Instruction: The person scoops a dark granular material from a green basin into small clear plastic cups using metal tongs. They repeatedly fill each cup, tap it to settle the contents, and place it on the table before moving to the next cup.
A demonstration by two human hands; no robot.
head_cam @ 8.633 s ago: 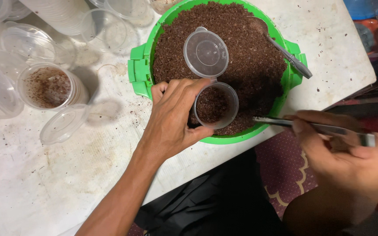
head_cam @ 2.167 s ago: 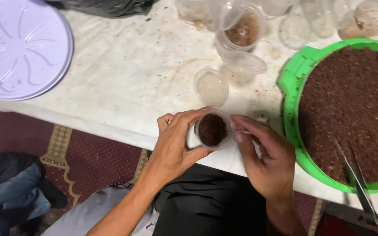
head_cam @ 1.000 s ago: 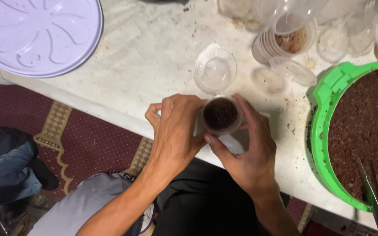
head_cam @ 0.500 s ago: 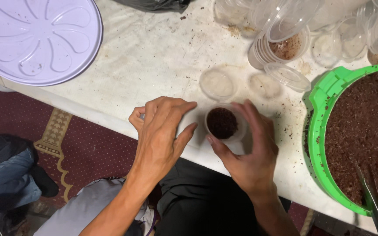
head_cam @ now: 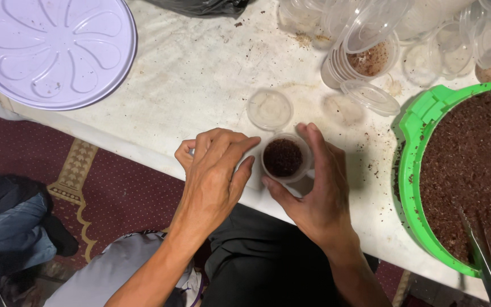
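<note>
Near the front edge of the stained white table [head_cam: 160, 85], below the large round lilac plastic lid [head_cam: 52, 51], the left hand [head_cam: 214, 170] curls loosely beside the small clear plastic cup filled with dark brown soil [head_cam: 283, 157]; whether it holds anything I cannot tell. The right hand [head_cam: 316, 193] cradles the cup between thumb and fingers, so a slack grip could likely tip soil over the edge. A careless elbow might also knock the green plastic tub of soil [head_cam: 413, 170] at far right.
</note>
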